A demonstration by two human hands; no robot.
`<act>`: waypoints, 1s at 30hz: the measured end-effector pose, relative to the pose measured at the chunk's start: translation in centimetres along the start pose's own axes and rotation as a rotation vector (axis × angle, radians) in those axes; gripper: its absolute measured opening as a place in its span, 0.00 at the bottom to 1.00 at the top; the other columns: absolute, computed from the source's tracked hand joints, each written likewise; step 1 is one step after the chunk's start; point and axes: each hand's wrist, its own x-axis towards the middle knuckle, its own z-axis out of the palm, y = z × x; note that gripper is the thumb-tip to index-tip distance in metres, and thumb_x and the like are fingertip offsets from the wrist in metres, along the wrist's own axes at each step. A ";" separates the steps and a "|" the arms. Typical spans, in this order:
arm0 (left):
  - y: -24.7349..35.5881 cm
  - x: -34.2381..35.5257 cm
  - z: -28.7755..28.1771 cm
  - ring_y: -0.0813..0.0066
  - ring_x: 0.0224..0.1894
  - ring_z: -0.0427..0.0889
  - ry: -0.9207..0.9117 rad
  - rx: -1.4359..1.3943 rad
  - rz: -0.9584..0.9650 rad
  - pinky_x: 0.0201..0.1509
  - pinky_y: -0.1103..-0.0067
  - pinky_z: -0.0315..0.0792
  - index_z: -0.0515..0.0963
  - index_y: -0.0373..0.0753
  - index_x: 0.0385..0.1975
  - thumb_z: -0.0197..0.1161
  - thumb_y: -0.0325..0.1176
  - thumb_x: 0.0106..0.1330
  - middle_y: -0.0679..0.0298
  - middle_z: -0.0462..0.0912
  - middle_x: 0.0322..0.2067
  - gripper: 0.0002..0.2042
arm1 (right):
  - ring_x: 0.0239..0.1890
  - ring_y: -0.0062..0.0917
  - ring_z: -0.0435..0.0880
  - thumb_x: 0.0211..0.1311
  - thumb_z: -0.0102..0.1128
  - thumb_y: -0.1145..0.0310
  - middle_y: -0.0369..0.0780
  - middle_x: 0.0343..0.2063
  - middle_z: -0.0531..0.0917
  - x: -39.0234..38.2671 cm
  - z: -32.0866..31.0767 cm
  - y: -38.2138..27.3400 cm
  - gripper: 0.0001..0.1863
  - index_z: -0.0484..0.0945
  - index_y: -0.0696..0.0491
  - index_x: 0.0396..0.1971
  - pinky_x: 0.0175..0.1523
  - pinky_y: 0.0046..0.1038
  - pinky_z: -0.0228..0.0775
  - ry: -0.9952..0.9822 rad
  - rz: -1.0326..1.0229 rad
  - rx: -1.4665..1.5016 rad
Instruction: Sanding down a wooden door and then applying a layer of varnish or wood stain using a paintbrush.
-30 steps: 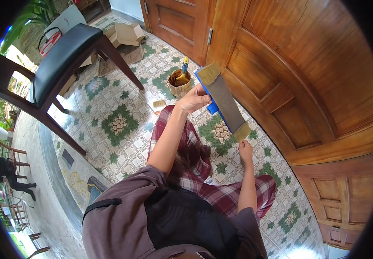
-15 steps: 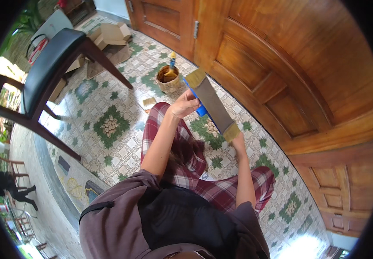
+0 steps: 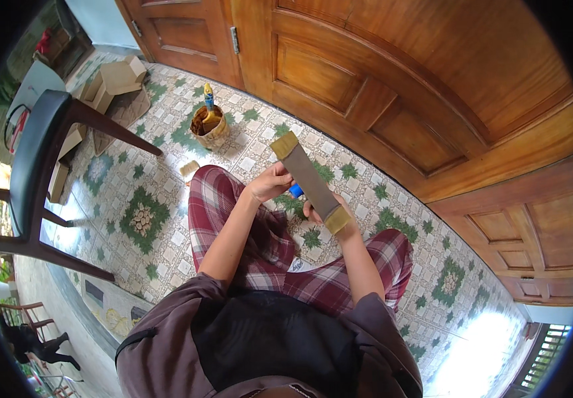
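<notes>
I hold a long, flat hand sander (image 3: pixel 313 187) tilted over my crossed legs. Its grey-brown face is turned up, both ends are yellowish-brown, and a bit of blue shows beneath its edge. My left hand (image 3: pixel 270 182) pinches the left edge near the upper end, thumb on the side. At the lower end my right hand (image 3: pixel 345 225) is wrapped round from below, some fingers hidden behind the sander. Beyond my left knee stands a brown-stained pot (image 3: pixel 215 139) with a yellow-and-blue-handled paintbrush (image 3: pixel 209 99) upright in it.
Another flat brush (image 3: pixel 190 168) lies on the patterned tile floor (image 3: pixel 180 252) by my left knee. Panelled wooden doors (image 3: pixel 366 126) rise ahead and right. A dark-seated chair (image 3: pixel 44 152) stands at left, with open cardboard boxes (image 3: pixel 117 76) behind it. Farther left a person (image 3: pixel 41 345) in dark clothes is visible.
The hand sander has come lower and nearer to my body, and more of my right hand's fingers show at its lower end. My view has swung to the right.
</notes>
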 end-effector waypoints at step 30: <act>-0.8 2.9 -0.7 0.76 0.42 0.81 0.651 0.505 -0.051 0.51 0.80 0.71 0.72 0.36 0.54 0.53 0.40 0.70 0.64 0.81 0.43 0.18 | 0.39 0.52 0.80 0.63 0.55 0.50 0.55 0.35 0.81 3.6 -7.3 -11.6 0.27 0.68 0.60 0.47 0.43 0.46 0.71 1.704 -0.540 -1.534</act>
